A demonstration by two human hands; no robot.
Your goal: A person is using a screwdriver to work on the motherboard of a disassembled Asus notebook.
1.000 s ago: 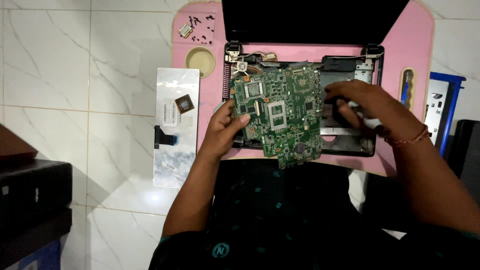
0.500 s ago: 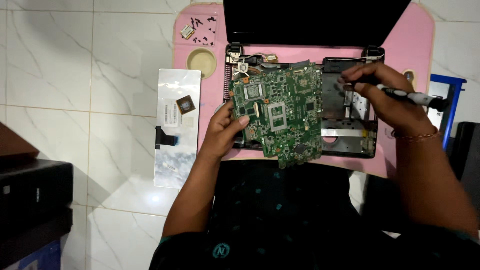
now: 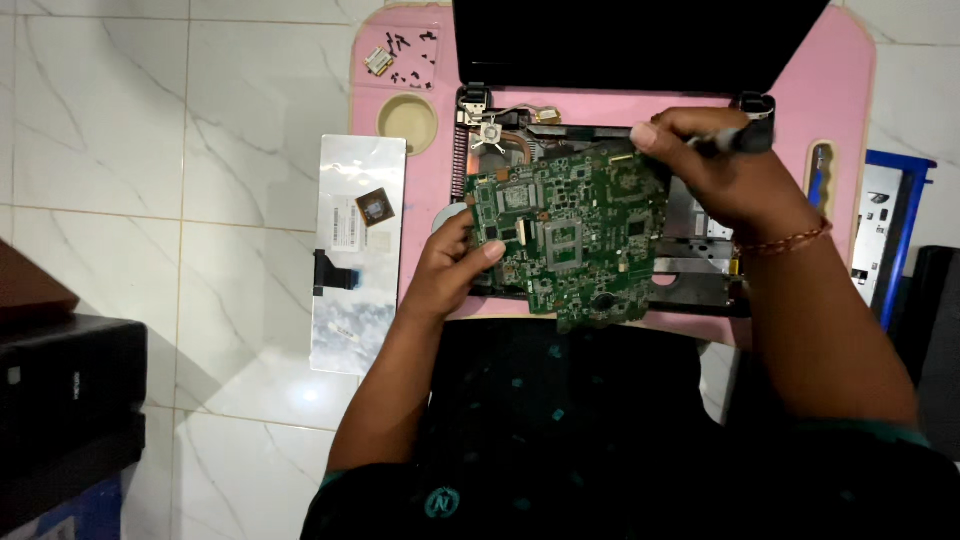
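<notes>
Fingers of the left hand pinch the left edge of the green board, thumb on top, the rest hidden beneath. The right hand is closed around a dark-handled tool, likely a screwdriver, and its fingertips touch the board's upper right corner. The board sits tilted over the open laptop base, its lower edge sticking out past the base toward the person, so it looks lifted free or nearly so, not seated.

The laptop rests on a pink table, its dark lid open at the far side. Judging by how things lie, the teardown is well along: the keyboard is out and lies face down on the tiled floor just left of the table, with a small dark chip on it; loose screws and a small card sit at the table's far left corner, near a round recess. The fan and copper heat pipe are exposed at the base's upper left. What seems left is getting the board fully clear of the base. Whether any cable holds it underneath I cannot tell.
</notes>
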